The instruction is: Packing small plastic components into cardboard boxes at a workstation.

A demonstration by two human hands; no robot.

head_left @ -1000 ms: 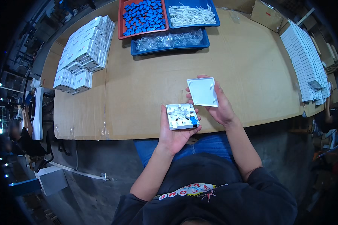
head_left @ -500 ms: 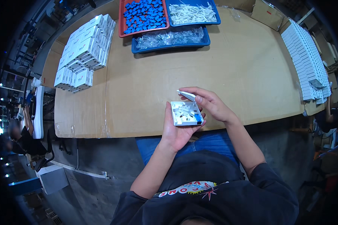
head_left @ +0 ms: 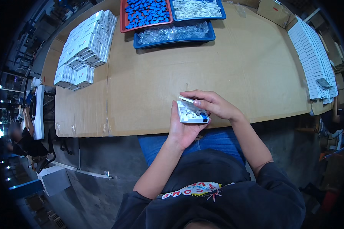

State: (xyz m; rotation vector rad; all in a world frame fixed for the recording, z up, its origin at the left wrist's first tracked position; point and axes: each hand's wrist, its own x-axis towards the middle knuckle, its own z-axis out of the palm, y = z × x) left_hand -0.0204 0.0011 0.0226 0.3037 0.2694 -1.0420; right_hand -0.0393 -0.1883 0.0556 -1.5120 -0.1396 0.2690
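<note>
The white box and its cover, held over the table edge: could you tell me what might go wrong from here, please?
1. The white box rests in the left hand right at the table edge; a slip could drop it to the floor.
2. The right hand holds the cover tilted over the box, so it may seat crooked or pinch the blue part inside.

The small box (head_left: 192, 113) is white with a blue part at one corner, and the flat lid (head_left: 187, 100) above it is white; the bench (head_left: 233, 72) is plain cardboard brown. One tray (head_left: 123, 21) is red and full of blue pieces; two trays (head_left: 214, 36) are blue, holding white and clear parts; the stacked cartons (head_left: 82, 49) are white; the sleeves are black; the trousers are blue.
</note>
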